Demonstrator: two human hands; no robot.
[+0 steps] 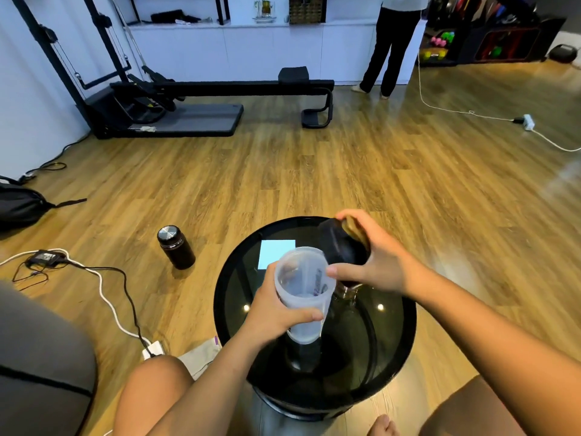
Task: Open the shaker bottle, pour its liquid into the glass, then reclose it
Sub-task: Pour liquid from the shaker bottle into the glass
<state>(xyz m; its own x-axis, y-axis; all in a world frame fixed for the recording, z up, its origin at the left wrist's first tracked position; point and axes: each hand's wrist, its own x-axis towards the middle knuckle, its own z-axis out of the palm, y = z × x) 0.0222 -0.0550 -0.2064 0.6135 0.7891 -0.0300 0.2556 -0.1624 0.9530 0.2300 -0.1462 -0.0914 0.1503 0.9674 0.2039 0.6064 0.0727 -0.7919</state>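
Observation:
The translucent shaker bottle (pixel 303 294) stands open-mouthed over the round black glass table (pixel 390 335), tilted slightly, with dark print on its side. My left hand (pixel 276 309) is wrapped around its body. My right hand (pixel 374 259) holds the black lid (pixel 341 243) just right of the bottle's rim, off the bottle. A glass (pixel 345 292) shows only partly below my right hand, behind the bottle. I cannot make out any liquid level in the bottle.
A pale blue square (pixel 276 253) lies on the table's far side. A black metal flask (pixel 175 247) stands on the wooden floor to the left. Cables and a power strip (pixel 154 349) trail at lower left. A person stands far back by the white cabinets (pixel 386 51).

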